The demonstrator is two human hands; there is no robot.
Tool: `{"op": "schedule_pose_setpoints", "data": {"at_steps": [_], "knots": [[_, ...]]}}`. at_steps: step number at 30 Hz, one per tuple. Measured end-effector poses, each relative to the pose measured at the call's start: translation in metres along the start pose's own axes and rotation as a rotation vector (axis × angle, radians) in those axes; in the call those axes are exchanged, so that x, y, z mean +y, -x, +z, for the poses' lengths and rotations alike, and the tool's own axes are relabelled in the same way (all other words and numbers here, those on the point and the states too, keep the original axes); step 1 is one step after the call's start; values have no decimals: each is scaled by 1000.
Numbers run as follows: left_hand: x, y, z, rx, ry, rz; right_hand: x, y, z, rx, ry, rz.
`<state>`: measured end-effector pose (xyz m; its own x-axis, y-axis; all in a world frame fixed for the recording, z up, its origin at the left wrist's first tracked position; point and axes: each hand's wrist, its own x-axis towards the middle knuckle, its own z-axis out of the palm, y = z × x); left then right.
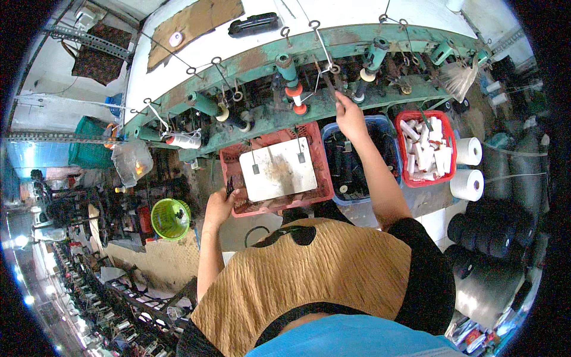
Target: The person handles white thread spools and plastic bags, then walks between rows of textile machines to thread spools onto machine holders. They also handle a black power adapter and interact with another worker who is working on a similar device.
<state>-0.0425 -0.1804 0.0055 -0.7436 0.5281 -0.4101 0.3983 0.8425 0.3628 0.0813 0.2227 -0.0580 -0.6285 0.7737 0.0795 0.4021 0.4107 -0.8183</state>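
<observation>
My right hand (352, 121) reaches up to the green machine frame (262, 126), its fingers closed on a dark narrow bar (329, 85). Whether the bar is loose or part of the machine I cannot tell. Just left of it stands a spindle with a red-and-white bobbin (295, 98); to its right is another spindle with a dark bobbin (360, 90). My left hand (220, 206) is closed by the left edge of a red basket (326, 189), with a small dark tool (230, 186) sticking up from the fingers. A stained white board (278, 169) lies over that basket.
A blue basket (354, 199) holds dark bobbins; a red basket (451, 156) holds white ones. White thread cones (467, 184) and black cones (485, 229) stand at right. A green basket (171, 219) is at left. Wire hooks and guide eyes (314, 24) stick out along the frame.
</observation>
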Motion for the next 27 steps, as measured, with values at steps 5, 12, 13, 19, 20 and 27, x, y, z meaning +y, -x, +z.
{"op": "schedule_pose_setpoints", "data": {"at_steps": [5,12,13,19,20,27], "knots": [[-8,15,5,25,120,-9,-1,-21,9,-265,132,24],[-8,23,-6,43,132,-63,12,7,5,-69,57,-21],[-6,23,-10,55,152,-44,13,10,4,-115,68,28],[1,18,-26,55,167,-13,11,27,4,-146,80,92],[0,17,-28,64,139,11,10,29,4,-136,77,105],[-8,2,-35,71,59,62,10,25,0,-114,53,91]]}}
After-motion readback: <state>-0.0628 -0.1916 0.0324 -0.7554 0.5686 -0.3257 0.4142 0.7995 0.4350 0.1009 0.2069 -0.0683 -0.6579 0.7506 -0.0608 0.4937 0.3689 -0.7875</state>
